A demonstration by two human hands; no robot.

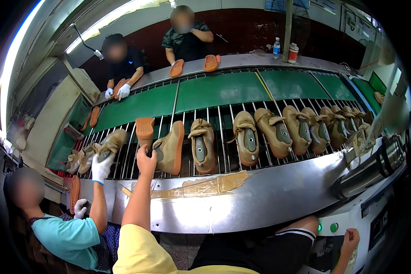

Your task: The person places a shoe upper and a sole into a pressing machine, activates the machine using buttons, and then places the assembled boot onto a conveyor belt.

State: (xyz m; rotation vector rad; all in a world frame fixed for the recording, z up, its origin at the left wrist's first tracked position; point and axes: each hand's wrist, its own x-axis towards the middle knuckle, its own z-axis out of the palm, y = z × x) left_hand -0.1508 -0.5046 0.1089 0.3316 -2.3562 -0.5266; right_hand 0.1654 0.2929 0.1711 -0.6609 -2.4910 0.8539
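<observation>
My left hand (146, 162) reaches over the metal edge, its fingers closed on a tan shoe (144, 130) tipped so that its orange-brown sole shows. Right beside it, another tan shoe (170, 148) lies on its side on the roller rack. An upright tan shoe (202, 146) stands farther right, followed by a row of several more, such as this laced shoe (246, 139). My right hand (350, 241) is at the lower right beside a white machine (347, 214) with green buttons, its fingers curled in with nothing visible in them.
At left, a co-worker's white-gloved hand (102, 168) holds a tan shoe (113, 140). Across the green conveyor belt (219, 89), two people sit by loose orange soles (176, 68). A steel cylinder (370, 169) lies at right. The steel ledge (242, 205) runs in front of me.
</observation>
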